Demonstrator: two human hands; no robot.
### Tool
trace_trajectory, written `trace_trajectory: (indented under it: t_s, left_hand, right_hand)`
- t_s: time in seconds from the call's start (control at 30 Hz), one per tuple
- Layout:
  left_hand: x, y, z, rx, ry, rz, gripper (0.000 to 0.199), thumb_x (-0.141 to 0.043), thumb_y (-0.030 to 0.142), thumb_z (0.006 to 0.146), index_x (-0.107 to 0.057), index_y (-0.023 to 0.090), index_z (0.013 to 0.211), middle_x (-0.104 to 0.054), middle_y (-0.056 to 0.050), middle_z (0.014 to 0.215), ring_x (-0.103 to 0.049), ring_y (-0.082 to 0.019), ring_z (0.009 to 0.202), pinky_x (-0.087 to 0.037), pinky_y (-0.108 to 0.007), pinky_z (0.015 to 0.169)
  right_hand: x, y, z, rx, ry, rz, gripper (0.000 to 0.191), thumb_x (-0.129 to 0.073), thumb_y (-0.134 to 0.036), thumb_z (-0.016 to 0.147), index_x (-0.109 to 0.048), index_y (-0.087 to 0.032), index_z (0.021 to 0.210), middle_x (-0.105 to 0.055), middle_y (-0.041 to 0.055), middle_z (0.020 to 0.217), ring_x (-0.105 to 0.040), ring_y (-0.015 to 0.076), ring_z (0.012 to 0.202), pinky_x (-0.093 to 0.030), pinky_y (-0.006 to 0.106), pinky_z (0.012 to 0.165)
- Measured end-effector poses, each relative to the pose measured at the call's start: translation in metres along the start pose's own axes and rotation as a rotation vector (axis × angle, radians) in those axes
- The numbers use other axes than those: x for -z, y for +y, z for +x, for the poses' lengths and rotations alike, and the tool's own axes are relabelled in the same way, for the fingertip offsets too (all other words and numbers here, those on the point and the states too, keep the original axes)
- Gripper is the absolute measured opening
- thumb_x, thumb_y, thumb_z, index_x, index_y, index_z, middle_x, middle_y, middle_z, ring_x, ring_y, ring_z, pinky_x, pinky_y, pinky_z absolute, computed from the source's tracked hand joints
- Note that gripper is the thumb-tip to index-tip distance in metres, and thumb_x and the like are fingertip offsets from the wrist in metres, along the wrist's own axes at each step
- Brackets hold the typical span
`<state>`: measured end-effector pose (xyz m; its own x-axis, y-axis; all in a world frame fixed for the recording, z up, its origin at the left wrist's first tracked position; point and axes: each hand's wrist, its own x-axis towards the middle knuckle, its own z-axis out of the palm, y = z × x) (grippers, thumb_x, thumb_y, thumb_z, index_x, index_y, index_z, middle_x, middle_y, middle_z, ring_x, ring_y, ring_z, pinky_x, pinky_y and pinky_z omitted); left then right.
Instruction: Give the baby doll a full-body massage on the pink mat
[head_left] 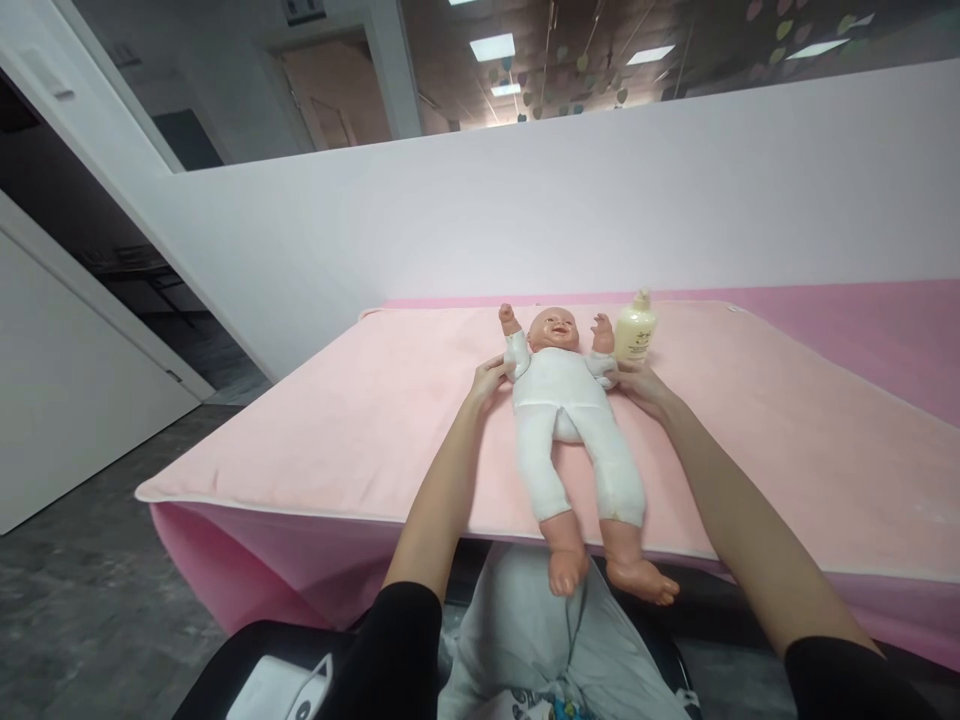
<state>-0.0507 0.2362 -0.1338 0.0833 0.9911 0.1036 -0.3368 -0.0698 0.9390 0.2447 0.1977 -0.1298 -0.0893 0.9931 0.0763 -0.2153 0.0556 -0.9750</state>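
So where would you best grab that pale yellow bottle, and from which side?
I'd grip the bottle around its body, below the narrower pump top, coming from the right: it stands upright, and the raised arm of the doll is close on its left.

Pump bottle [635, 332]: label print too small for me to read. Left hand [491, 378], right hand [642, 387]: fingertips partly hidden from me at the baby doll [560, 378]. White device [274, 690]: cut off by bottom edge. Tabletop: concealed beneath pink cloth [337, 400]. Hanging ornaments [582, 62]: blurred.
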Motion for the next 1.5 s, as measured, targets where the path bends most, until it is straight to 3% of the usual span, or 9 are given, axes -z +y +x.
trace_trajectory:
  t_s: [0.13,0.23,0.33,0.47,0.63,0.83,0.97,1.33,1.5]
  left_hand:
    - [0.0,-0.002,-0.001,0.005,0.025,0.015,0.028,-0.07,0.011,0.051,-0.071,0.014,0.078,-0.072,-0.006,0.088,-0.063,-0.017,0.079,-0.049,-0.029,0.076]
    - [0.0,-0.004,-0.001,0.017,0.094,-0.015,0.02,-0.069,0.009,0.052,-0.068,0.015,0.071,-0.07,-0.007,0.099,-0.065,-0.019,0.089,-0.05,-0.034,0.085]
    - [-0.001,-0.003,-0.002,0.008,0.117,-0.015,0.016,-0.07,0.011,0.054,-0.067,0.015,0.069,-0.07,-0.008,0.101,-0.065,-0.021,0.096,-0.048,-0.038,0.092]
    - [-0.002,-0.002,-0.004,-0.02,0.126,-0.001,0.015,-0.071,0.01,0.052,-0.067,0.015,0.066,-0.071,-0.008,0.098,-0.065,-0.02,0.093,-0.049,-0.037,0.091]
    - [-0.003,-0.006,-0.004,-0.049,0.077,-0.012,0.033,-0.076,0.017,0.05,-0.074,0.015,0.083,-0.073,-0.007,0.088,-0.065,-0.019,0.082,-0.049,-0.033,0.08]
    - [-0.005,-0.004,-0.004,-0.105,0.026,-0.002,0.035,-0.077,0.021,0.053,-0.075,0.016,0.088,-0.073,-0.008,0.095,-0.065,-0.019,0.089,-0.046,-0.033,0.085]
    - [-0.007,-0.002,-0.006,-0.098,0.012,-0.007,0.041,-0.08,0.026,0.054,-0.075,0.016,0.094,-0.072,-0.009,0.104,-0.063,-0.022,0.098,-0.044,-0.035,0.09]
    - [-0.008,-0.004,-0.005,-0.083,0.041,-0.006,0.043,-0.082,0.034,0.054,-0.075,0.016,0.092,-0.072,-0.007,0.095,-0.063,-0.018,0.084,-0.046,-0.03,0.078]
    - [-0.009,-0.011,0.001,-0.067,0.131,0.109,0.038,-0.077,0.041,0.062,-0.072,0.013,0.087,-0.065,-0.002,0.069,-0.055,-0.01,0.059,-0.04,-0.023,0.055]
  right_hand:
    - [0.0,-0.002,-0.003,0.001,0.017,-0.025,0.039,-0.072,-0.004,0.047,-0.072,-0.019,0.083,-0.071,0.0041,0.094,-0.065,0.0212,0.09,-0.052,0.036,0.088]
    - [0.001,0.002,0.0,-0.018,0.124,-0.029,0.021,-0.061,-0.003,0.05,-0.067,-0.018,0.064,-0.07,0.0057,0.091,-0.065,0.0207,0.088,-0.053,0.036,0.088]
    - [0.002,0.006,0.002,-0.028,0.19,0.0,0.017,-0.052,-0.004,0.051,-0.06,-0.018,0.053,-0.07,0.0044,0.093,-0.065,0.0197,0.088,-0.054,0.034,0.087]
    - [0.005,0.01,0.006,-0.008,0.178,-0.006,0.018,-0.051,-0.006,0.051,-0.063,-0.019,0.056,-0.071,0.0044,0.092,-0.065,0.0202,0.088,-0.056,0.033,0.081]
    - [0.008,0.008,0.005,0.052,0.112,-0.025,0.021,-0.064,-0.004,0.046,-0.069,-0.017,0.063,-0.071,0.0062,0.088,-0.066,0.0184,0.083,-0.055,0.029,0.075]
    - [0.002,0.001,0.001,0.091,0.036,0.064,0.043,-0.075,-0.008,0.045,-0.075,-0.02,0.087,-0.071,0.0045,0.104,-0.063,0.0232,0.102,-0.052,0.031,0.087]
    - [0.0,0.003,0.002,0.068,0.027,0.061,0.038,-0.077,-0.011,0.049,-0.075,-0.019,0.087,-0.072,0.0053,0.1,-0.065,0.024,0.097,-0.053,0.036,0.089]
    - [0.005,0.017,0.017,0.059,0.164,-0.019,0.036,-0.085,-0.036,0.055,-0.075,-0.016,0.084,-0.072,0.0075,0.093,-0.066,0.0176,0.082,-0.055,0.03,0.076]
    - [-0.001,0.02,0.025,0.072,0.299,-0.105,0.033,-0.084,-0.038,0.055,-0.072,-0.014,0.075,-0.071,0.0072,0.084,-0.064,0.0164,0.075,-0.053,0.027,0.069]
